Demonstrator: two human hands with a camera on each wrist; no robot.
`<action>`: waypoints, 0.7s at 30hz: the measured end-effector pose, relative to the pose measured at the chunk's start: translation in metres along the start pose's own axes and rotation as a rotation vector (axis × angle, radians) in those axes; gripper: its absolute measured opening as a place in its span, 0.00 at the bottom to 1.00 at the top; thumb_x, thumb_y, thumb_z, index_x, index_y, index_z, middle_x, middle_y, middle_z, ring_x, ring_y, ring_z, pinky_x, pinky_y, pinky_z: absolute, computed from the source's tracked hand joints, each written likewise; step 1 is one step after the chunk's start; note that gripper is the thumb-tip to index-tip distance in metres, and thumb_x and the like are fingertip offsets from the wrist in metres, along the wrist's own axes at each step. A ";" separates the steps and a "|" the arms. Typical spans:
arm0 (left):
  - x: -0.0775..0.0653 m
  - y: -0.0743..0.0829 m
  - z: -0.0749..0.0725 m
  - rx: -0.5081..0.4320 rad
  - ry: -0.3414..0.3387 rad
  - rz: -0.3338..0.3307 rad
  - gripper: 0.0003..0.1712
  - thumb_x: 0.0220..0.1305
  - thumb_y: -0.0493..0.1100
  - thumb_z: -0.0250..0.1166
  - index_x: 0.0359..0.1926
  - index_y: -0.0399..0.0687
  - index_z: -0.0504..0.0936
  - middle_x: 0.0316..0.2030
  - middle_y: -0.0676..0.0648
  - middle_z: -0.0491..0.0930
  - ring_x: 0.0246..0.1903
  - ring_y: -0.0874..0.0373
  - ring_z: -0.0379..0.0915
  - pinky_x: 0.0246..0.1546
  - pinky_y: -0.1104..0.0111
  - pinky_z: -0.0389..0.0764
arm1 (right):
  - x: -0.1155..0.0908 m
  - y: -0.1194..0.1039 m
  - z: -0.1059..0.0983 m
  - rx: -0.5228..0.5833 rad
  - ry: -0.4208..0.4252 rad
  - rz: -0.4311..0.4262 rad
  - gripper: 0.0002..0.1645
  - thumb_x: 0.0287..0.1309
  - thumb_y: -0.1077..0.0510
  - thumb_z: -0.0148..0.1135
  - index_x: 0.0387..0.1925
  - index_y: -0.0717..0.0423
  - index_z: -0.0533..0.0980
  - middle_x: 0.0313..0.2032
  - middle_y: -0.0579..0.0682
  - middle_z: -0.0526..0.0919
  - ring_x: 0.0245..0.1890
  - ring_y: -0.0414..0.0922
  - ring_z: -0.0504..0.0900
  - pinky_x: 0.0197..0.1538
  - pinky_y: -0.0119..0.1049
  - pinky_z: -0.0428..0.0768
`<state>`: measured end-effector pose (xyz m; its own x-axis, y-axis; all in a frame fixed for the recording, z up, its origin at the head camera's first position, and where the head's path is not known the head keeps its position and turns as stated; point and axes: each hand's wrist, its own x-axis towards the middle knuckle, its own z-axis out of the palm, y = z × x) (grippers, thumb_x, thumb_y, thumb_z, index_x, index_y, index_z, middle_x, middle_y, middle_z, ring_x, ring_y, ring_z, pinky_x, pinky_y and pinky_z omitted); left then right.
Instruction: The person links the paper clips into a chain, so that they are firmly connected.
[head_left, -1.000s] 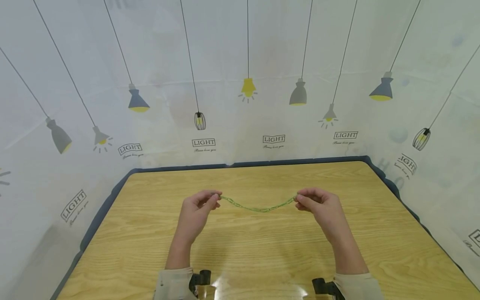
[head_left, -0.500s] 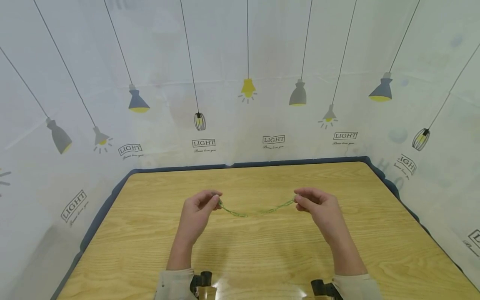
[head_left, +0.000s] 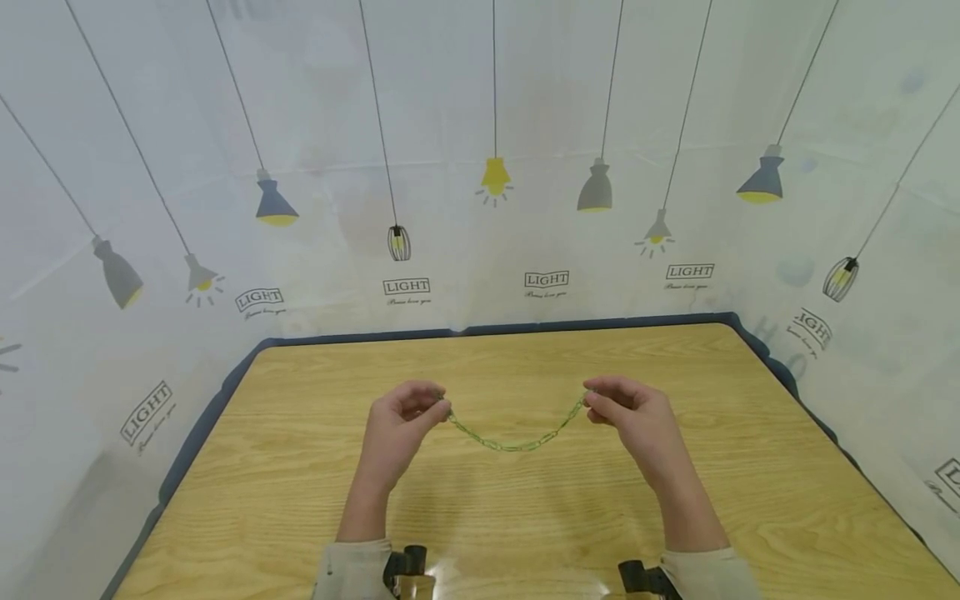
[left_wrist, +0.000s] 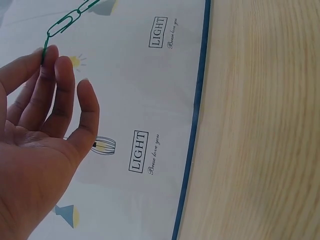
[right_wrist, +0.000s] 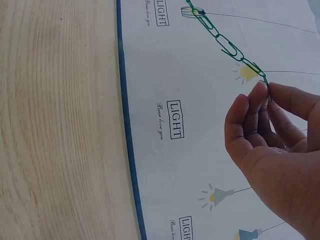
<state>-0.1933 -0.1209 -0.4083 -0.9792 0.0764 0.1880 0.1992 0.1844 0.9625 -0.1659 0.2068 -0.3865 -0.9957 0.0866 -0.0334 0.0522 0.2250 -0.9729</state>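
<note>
A chain of several linked green paper clips (head_left: 510,448) hangs in a sagging curve between my two hands, over the wooden table. My left hand (head_left: 397,429) pinches the clip at one end between thumb and fingertips. At the other end, my right hand (head_left: 637,417) pinches the last clip the same way. In the left wrist view the end clip (left_wrist: 45,47) runs down into the fingertips, its tip hidden there. The right wrist view shows linked clips (right_wrist: 230,46) slanting up and away from the thumb and forefinger.
The wooden table (head_left: 300,467) spreads beneath both hands, with a dark blue edge (head_left: 525,327) along its far side and flanks. Behind it stands a pale wall covering (head_left: 450,192) printed with lamps and lettering. Dark wrist mounts (head_left: 411,560) sit at the cuffs.
My hands have drawn slightly closer together, and the paper clip chain sags lower. Its middle was blurred half a second ago and shows sharply now. Both hands keep their pinch.
</note>
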 end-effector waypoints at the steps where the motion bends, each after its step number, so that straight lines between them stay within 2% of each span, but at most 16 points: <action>1: 0.000 0.000 0.000 -0.007 -0.001 -0.001 0.11 0.71 0.42 0.73 0.51 0.45 0.88 0.42 0.42 0.89 0.42 0.52 0.88 0.49 0.69 0.87 | 0.000 0.000 0.000 0.001 -0.002 -0.002 0.21 0.76 0.52 0.65 0.63 0.57 0.81 0.47 0.44 0.86 0.44 0.37 0.87 0.53 0.27 0.85; 4: -0.001 0.001 0.001 -0.013 -0.002 -0.002 0.11 0.70 0.43 0.73 0.49 0.44 0.89 0.43 0.41 0.90 0.43 0.51 0.88 0.49 0.70 0.87 | 0.000 0.000 0.002 0.012 -0.009 -0.006 0.21 0.76 0.53 0.65 0.63 0.57 0.81 0.46 0.44 0.86 0.44 0.38 0.87 0.52 0.27 0.86; 9: -0.002 0.002 0.001 -0.011 0.009 -0.019 0.12 0.71 0.44 0.72 0.51 0.44 0.91 0.48 0.40 0.91 0.43 0.58 0.88 0.51 0.70 0.87 | 0.001 -0.001 0.005 0.014 -0.013 -0.007 0.21 0.75 0.53 0.65 0.63 0.57 0.81 0.45 0.43 0.87 0.43 0.38 0.87 0.52 0.27 0.86; 13: -0.001 0.002 0.002 0.004 0.018 -0.033 0.13 0.74 0.43 0.70 0.54 0.43 0.90 0.47 0.43 0.91 0.41 0.61 0.87 0.52 0.69 0.87 | 0.001 -0.001 0.006 0.012 -0.015 -0.004 0.21 0.76 0.53 0.65 0.63 0.57 0.81 0.46 0.43 0.87 0.44 0.38 0.87 0.52 0.28 0.86; 21: 0.000 0.002 0.004 0.020 0.010 -0.017 0.14 0.76 0.42 0.67 0.57 0.43 0.89 0.50 0.42 0.90 0.41 0.61 0.86 0.53 0.67 0.87 | 0.000 -0.001 0.006 0.022 -0.018 -0.005 0.21 0.75 0.54 0.65 0.63 0.58 0.81 0.45 0.43 0.87 0.44 0.38 0.87 0.51 0.26 0.85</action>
<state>-0.1926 -0.1167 -0.4070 -0.9828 0.0631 0.1734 0.1828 0.2049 0.9616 -0.1662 0.2003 -0.3866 -0.9972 0.0680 -0.0327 0.0460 0.2043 -0.9778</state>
